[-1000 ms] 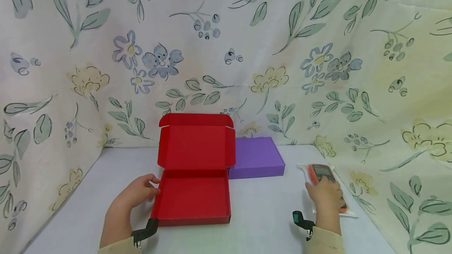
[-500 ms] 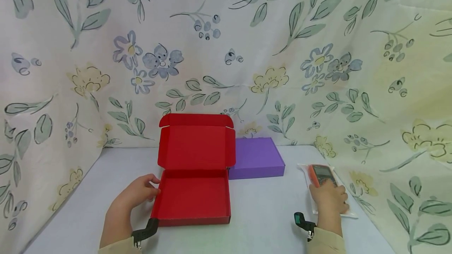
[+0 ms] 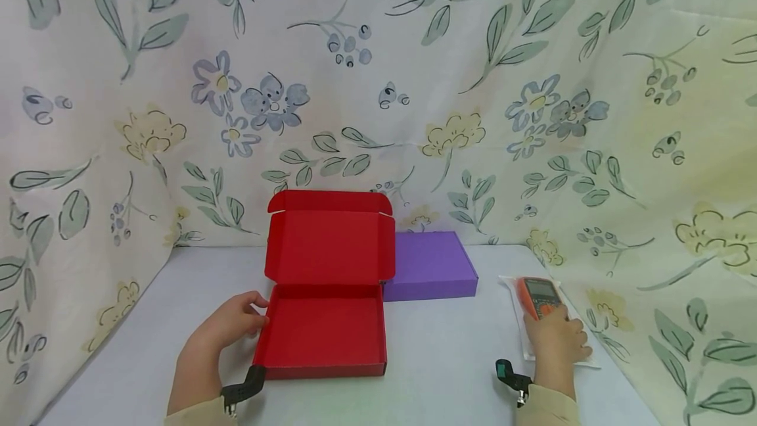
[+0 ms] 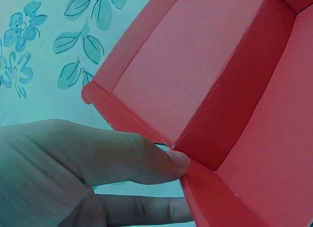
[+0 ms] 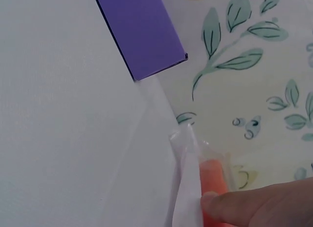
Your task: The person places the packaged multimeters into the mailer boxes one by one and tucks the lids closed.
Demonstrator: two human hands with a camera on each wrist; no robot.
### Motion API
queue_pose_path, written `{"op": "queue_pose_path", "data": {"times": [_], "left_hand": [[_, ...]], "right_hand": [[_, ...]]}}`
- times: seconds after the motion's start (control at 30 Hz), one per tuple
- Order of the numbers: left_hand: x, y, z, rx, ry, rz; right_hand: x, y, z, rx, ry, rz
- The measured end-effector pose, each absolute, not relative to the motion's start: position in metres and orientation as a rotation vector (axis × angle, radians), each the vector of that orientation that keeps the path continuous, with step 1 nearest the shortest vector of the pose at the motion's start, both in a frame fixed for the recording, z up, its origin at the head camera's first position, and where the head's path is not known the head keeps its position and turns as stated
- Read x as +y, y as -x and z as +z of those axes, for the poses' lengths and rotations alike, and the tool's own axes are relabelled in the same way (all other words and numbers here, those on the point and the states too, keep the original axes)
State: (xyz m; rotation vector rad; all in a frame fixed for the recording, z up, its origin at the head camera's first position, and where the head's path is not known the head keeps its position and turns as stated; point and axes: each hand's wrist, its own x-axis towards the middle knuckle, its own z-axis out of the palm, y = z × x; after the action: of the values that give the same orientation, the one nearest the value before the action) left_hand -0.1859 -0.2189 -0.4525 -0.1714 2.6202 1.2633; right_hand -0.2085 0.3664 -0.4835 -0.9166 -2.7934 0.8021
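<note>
The red cardboard box (image 3: 322, 327) has its lid (image 3: 328, 245) raised at the back. My left hand (image 3: 233, 321) rests against the box's left side; in the left wrist view, the thumb (image 4: 161, 161) touches the rim while a straight finger (image 4: 151, 210) meets the outer wall. An orange multimeter (image 3: 539, 291) with a grey screen lies in a clear plastic bag at the table's right. My right hand (image 3: 554, 334) grips its lower part, covering much of the dial area. In the right wrist view, the thumb (image 5: 230, 207) presses the orange side (image 5: 212, 173).
A closed purple box (image 3: 432, 265) sits right behind the red box, partly hidden by its lid. The white table (image 3: 443, 347) ends at a flowered cloth (image 3: 367, 117) at the back and sides. The multimeter is near the right edge.
My right hand has slid down along the multimeter and slightly right, uncovering its screen and part of the dial. The multimeter and its bag stay in place. My left hand and the red box look unchanged.
</note>
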Motion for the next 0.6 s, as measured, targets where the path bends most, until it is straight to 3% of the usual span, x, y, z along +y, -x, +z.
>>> {"op": "queue_pose_path", "data": {"times": [0.6], "left_hand": [[-0.2185,0.1866,-0.4522,2.619,0.183,1.266]], "right_hand": [[0.3660,0.2063,-0.4821,-2.768,0.985,0.790]]}}
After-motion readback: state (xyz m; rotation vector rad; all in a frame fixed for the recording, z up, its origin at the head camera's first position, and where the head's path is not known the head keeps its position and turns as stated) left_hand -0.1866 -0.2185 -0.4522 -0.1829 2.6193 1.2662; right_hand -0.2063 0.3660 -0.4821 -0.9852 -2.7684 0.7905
